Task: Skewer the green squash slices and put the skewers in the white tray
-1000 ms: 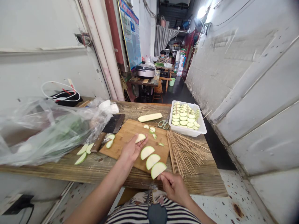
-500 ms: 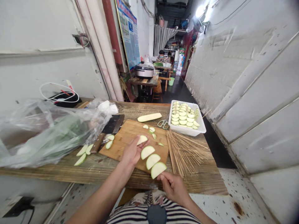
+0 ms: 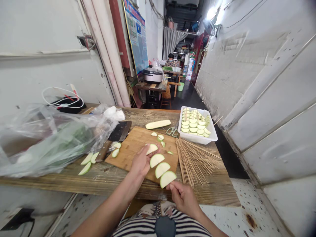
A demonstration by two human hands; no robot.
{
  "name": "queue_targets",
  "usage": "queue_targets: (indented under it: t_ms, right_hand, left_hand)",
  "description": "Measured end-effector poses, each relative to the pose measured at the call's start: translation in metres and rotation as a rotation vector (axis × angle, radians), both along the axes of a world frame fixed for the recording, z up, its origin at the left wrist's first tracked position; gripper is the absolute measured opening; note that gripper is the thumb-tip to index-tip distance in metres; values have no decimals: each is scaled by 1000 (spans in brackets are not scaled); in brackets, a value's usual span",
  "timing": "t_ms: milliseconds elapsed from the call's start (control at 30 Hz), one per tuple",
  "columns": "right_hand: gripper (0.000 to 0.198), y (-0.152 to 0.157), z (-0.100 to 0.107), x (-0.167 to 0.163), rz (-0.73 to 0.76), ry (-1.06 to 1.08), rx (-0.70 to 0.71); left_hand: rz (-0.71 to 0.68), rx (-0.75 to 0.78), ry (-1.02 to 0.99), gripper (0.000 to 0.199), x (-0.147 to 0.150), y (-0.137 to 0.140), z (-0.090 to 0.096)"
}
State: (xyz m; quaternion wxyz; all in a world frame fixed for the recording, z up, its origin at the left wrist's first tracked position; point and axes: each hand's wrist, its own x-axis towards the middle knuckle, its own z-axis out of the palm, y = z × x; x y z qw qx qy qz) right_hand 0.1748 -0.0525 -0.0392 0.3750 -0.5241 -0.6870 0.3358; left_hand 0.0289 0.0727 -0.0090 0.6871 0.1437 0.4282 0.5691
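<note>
Half-round pale slices with green skin, apparently zucchini, stand in a row above the cutting board. At the far end, my left hand is closed on a zucchini slice. My right hand pinches at the near end, beside the closest slice. Two more slices, a middle one and a farther one, sit between my hands, spaced along one line. The skewer through them is hidden behind the slices and my fingers. Small offcuts lie on the board's far side.
Loose bamboo skewers fan out right of the board. Behind them stands a white tray of skewered slices, with scissors and a peeled zucchini nearby. A cleaver and plastic bag lie left. A person sits far back.
My left hand and the row of slices have shifted very slightly to the right. My right hand stays almost in place, and both grips look the same.
</note>
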Motion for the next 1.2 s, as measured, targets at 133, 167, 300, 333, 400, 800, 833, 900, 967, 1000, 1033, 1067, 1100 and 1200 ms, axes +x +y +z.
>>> queue_targets:
  t_ms: [133, 167, 300, 333, 400, 800, 833, 900, 967, 1000, 1033, 1067, 1100, 1200]
  right_hand:
    - [32, 0, 1, -1, 0, 4, -10]
    - [32, 0, 1, -1, 2, 7, -12]
    - [30, 0, 0, -1, 6, 19, -19]
    - [30, 0, -1, -1, 6, 22, -21]
    - [30, 0, -1, -1, 6, 27, -26]
    - [32, 3, -3, -1, -16, 15, -38]
    - [31, 3, -4, -1, -18, 17, -36]
    - [31, 3, -7, -1, -18, 26, -36]
    - [31, 3, -7, -2, -20, 36, -41]
    - [30, 4, -7, -2, -23, 38, -42]
    - [30, 4, -7, -2, -26, 36, -42]
    - [30, 4, -6, -2, -28, 33, -41]
    - [30, 4, -6, -2, -29, 31, -38]
    - [30, 4, -4, -2, -30, 21, -24]
  left_hand:
    - [-11, 1, 0, 16, 0, -1, 3]
    - [-17, -1, -1, 16, 0, -2, 4]
    - [-39, -6, -5, 15, 1, -4, 6]
    - [-42, -7, -4, 16, 1, -4, 6]
    - [-47, -6, -3, 16, 1, -5, 5]
    - [-78, 21, -3, 18, 3, -6, 5]
    - [-82, 12, -4, 18, 3, -6, 6]
    - [-84, -5, -16, 18, 2, -5, 5]
    - [-87, -9, -30, 16, 2, -4, 4]
    - [-89, -7, -34, 16, 2, -4, 3]
    - [-92, -4, -33, 16, 2, -4, 3]
    - [-92, 3, -27, 16, 2, -4, 3]
    - [-91, 10, -18, 16, 3, -4, 3]
    - [-96, 19, 7, 19, 4, -6, 5]
